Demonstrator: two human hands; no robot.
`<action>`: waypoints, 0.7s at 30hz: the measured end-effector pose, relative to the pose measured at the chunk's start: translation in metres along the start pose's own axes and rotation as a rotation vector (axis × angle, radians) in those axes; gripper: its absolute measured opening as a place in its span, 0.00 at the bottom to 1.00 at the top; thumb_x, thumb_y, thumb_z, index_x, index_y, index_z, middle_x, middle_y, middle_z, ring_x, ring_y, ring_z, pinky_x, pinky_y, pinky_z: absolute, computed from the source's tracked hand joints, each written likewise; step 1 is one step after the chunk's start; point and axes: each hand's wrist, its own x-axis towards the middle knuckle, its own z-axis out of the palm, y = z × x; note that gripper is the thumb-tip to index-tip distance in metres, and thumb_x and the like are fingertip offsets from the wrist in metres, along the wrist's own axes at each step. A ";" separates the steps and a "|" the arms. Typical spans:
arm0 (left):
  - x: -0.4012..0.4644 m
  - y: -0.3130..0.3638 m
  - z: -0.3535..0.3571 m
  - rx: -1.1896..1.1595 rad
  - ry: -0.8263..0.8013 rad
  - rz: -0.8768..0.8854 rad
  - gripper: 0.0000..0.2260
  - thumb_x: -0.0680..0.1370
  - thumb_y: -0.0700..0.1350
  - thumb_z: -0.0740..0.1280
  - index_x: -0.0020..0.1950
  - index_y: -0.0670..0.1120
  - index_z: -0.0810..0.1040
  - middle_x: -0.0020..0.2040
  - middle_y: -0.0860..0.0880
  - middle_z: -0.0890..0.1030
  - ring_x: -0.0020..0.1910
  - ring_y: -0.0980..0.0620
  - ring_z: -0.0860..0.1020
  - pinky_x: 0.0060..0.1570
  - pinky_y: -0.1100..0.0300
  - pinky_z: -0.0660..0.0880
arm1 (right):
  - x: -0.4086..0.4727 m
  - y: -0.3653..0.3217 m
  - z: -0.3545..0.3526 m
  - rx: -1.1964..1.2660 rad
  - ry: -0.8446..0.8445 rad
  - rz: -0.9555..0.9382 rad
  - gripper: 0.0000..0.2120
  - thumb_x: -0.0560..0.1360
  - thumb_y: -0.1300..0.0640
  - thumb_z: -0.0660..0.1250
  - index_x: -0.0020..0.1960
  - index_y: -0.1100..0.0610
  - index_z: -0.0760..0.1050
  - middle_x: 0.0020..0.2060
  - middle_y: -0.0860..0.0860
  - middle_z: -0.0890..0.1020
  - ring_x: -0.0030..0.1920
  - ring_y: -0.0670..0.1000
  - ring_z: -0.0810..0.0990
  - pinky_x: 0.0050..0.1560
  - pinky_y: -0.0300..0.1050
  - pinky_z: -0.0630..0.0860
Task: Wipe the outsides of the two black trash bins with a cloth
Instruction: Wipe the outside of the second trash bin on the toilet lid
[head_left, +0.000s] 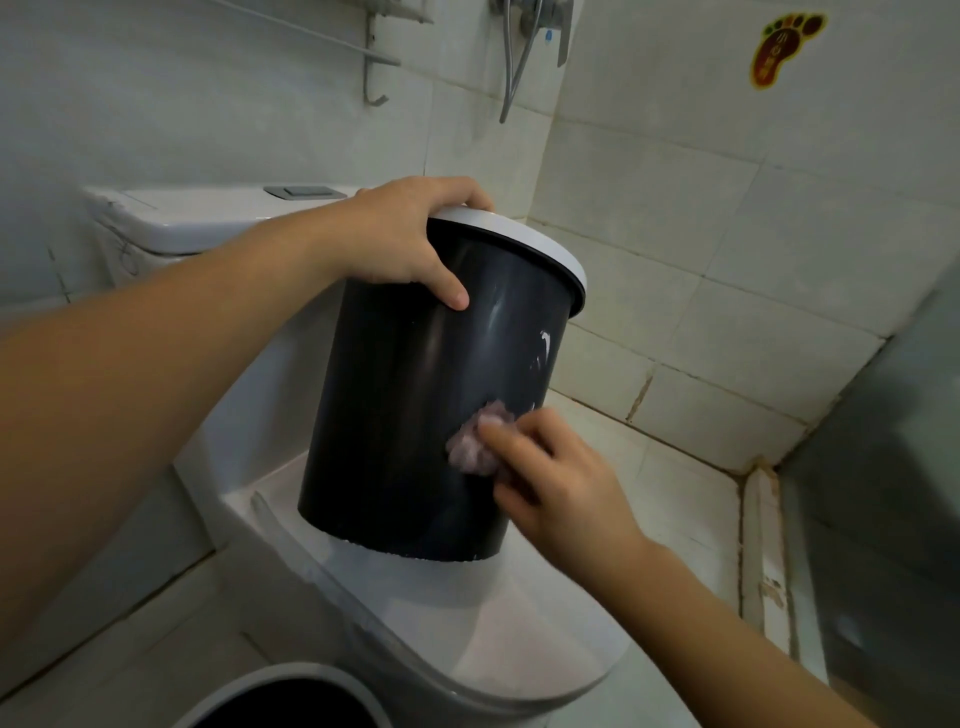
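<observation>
A black trash bin (415, 395) with a white rim ring stands on the closed toilet lid, tilted to the right. My left hand (400, 234) grips its rim at the top, thumb down the outer wall. My right hand (550, 478) presses a small crumpled pinkish cloth (475, 444) against the bin's lower right side, fingers curled round the cloth. A second black bin (291, 699) with a grey rim shows at the bottom edge, on the floor beside the toilet; only its open top is visible.
The white toilet lid (519, 639) carries the bin, with the cistern (208, 218) behind it. Tiled walls close in at the back and right. A shower hose and valve (524, 47) hang above. A raised sill (761, 545) runs along the floor at right.
</observation>
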 end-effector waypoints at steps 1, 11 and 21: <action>0.000 0.000 -0.001 -0.002 -0.002 -0.002 0.30 0.63 0.45 0.82 0.58 0.63 0.73 0.52 0.59 0.77 0.55 0.49 0.77 0.56 0.48 0.77 | -0.008 -0.002 0.001 0.001 -0.054 -0.058 0.16 0.77 0.56 0.65 0.65 0.55 0.75 0.49 0.55 0.76 0.42 0.51 0.75 0.36 0.44 0.78; 0.001 -0.004 -0.001 -0.046 0.005 -0.008 0.30 0.64 0.43 0.82 0.60 0.60 0.73 0.52 0.59 0.78 0.53 0.53 0.78 0.54 0.53 0.77 | 0.011 -0.001 -0.002 0.013 0.021 0.154 0.18 0.75 0.53 0.61 0.63 0.55 0.76 0.49 0.52 0.76 0.39 0.51 0.75 0.35 0.40 0.74; 0.001 -0.009 -0.004 -0.084 0.008 -0.004 0.29 0.64 0.41 0.82 0.59 0.59 0.74 0.49 0.58 0.78 0.49 0.56 0.78 0.48 0.57 0.76 | -0.026 -0.019 0.003 0.028 -0.217 -0.172 0.13 0.78 0.55 0.65 0.63 0.54 0.76 0.49 0.54 0.76 0.42 0.52 0.74 0.33 0.46 0.77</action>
